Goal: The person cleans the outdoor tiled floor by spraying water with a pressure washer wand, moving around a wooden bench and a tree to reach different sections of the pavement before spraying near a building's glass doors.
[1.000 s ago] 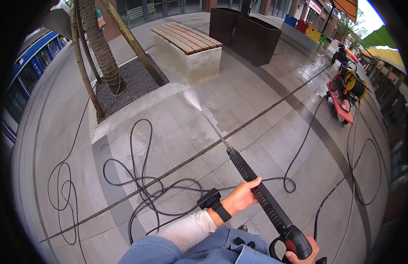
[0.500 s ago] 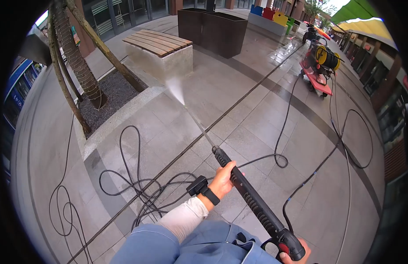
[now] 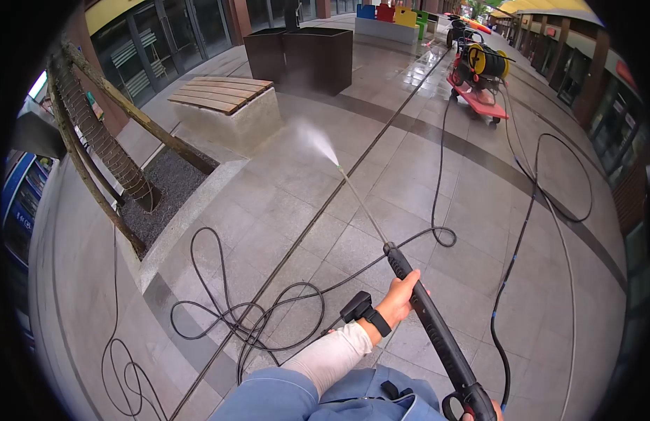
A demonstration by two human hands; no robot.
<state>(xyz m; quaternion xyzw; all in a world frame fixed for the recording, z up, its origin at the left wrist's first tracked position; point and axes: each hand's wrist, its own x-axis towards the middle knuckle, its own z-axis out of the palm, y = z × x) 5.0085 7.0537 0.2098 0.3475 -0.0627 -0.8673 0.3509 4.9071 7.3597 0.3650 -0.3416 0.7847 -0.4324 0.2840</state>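
Observation:
My left hand (image 3: 399, 297) is wrapped round the black barrel of a pressure-washer lance (image 3: 437, 333), just behind its front end. A black strap with a small box sits on that wrist. At the bottom edge my right hand (image 3: 494, 410) grips the rear handle by the trigger, mostly hidden by the handle and cut off by the frame. From the thin metal tip of the lance, a white fan of spray (image 3: 318, 142) shoots up and left over the grey paving (image 3: 297, 203), near the wood-topped stone bench (image 3: 230, 95).
Black hose (image 3: 223, 263) lies in loops on the paving at my left, with more hose at the right. A red cart (image 3: 479, 102) with a yellow-and-black reel (image 3: 487, 62) stands at upper right. Dark planters (image 3: 318, 62) stand behind the bench. A propped tree (image 3: 104, 133) is at left.
The lance and both my hands have moved right in view, and the spray has swung right, away from the bench. The view has shifted, so the bench and cart appear higher and further left.

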